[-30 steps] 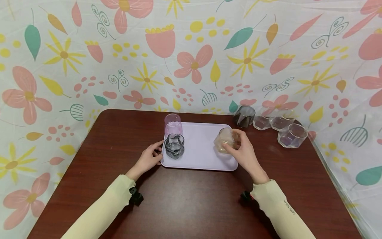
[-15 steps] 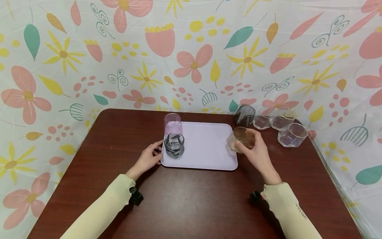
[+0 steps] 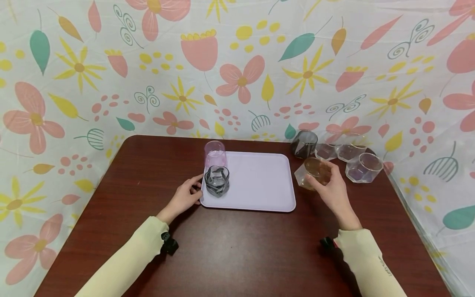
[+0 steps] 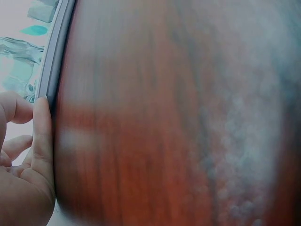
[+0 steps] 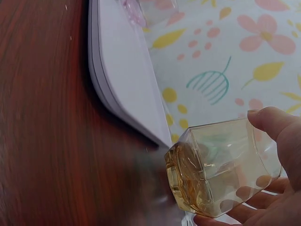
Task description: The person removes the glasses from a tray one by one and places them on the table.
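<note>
Right hand (image 3: 335,196) gripped the amber glass (image 3: 309,173), just beside the tray (image 3: 259,181) at 3 o'clock; contact with the table (image 3: 230,247) unclear. Left hand (image 3: 185,194), fingers relaxed, touched the tray's 9 o'clock rim. Step judged: glass transfer. Next move seemingly needed a level set-down.

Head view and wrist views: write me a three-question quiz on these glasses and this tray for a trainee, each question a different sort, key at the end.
1. Multiple choice. What colour is the glass in the right hand?
A) clear
B) amber
C) green

2. True or false: the left hand touches the left edge of the tray.

3. Fill in the missing word: in the head view, the grey glass on the tray has a ____ glass just behind it.

Key
1. B, amber.
2. True.
3. Pink: the pink glass.
</note>
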`<state>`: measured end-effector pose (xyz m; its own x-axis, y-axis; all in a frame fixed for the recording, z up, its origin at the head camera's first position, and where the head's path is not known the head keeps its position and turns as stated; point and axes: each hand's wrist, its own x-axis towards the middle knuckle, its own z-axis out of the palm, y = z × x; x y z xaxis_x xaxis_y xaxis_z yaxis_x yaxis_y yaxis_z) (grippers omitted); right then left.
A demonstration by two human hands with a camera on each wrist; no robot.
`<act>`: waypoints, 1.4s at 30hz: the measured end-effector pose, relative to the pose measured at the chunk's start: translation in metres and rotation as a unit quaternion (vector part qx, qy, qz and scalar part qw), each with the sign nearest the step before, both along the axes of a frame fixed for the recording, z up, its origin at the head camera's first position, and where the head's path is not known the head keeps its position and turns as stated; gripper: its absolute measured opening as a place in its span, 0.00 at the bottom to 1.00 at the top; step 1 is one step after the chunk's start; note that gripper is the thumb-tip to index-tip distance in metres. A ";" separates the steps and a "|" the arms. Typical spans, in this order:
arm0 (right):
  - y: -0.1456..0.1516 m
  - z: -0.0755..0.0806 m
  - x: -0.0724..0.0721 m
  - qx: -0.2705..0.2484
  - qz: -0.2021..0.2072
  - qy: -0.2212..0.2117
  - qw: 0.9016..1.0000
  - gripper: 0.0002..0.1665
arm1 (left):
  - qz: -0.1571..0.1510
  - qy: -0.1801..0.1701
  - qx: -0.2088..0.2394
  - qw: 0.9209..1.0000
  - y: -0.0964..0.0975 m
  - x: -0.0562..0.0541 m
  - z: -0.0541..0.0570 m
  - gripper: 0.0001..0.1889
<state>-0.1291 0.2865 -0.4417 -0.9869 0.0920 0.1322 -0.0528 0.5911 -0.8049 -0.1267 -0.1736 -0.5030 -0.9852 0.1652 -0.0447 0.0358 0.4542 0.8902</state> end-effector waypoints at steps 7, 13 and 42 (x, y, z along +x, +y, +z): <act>0.016 -0.001 -0.003 -0.007 -0.012 0.009 1.000 0.45 | -0.001 -0.001 0.002 1.000 0.000 0.000 0.001 0.32; 0.027 -0.004 -0.007 -0.003 -0.034 0.015 0.999 0.45 | 0.000 -0.002 0.001 1.000 0.000 0.000 0.001 0.33; 0.047 -0.018 -0.027 0.008 -0.115 0.009 0.993 0.46 | -0.004 0.017 0.013 1.000 -0.003 -0.001 -0.005 0.32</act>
